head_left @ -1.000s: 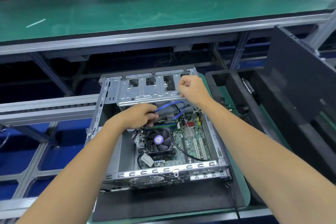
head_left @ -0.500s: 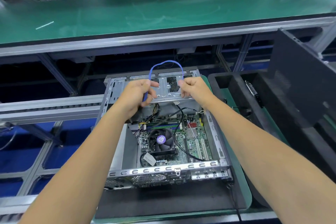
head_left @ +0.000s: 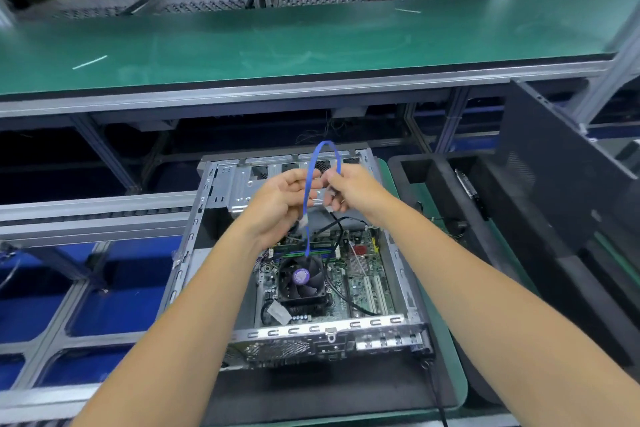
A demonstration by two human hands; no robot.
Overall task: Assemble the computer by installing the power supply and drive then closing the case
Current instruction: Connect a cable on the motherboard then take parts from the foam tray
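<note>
- My left hand (head_left: 284, 204) and right hand (head_left: 349, 189) each pinch the blue cable (head_left: 313, 163), looped above the far drive cage (head_left: 242, 184).
- Open case (head_left: 194, 253) sits below; fan (head_left: 301, 279) near centre.

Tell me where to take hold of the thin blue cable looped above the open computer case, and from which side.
Pinch the thin blue cable on its two near-vertical legs, just below the arch, coming in from either side, as the left hand and right hand do. The cable is flat and limp; the arch top would fold, and the lower end runs down into the open metal computer case.
</note>
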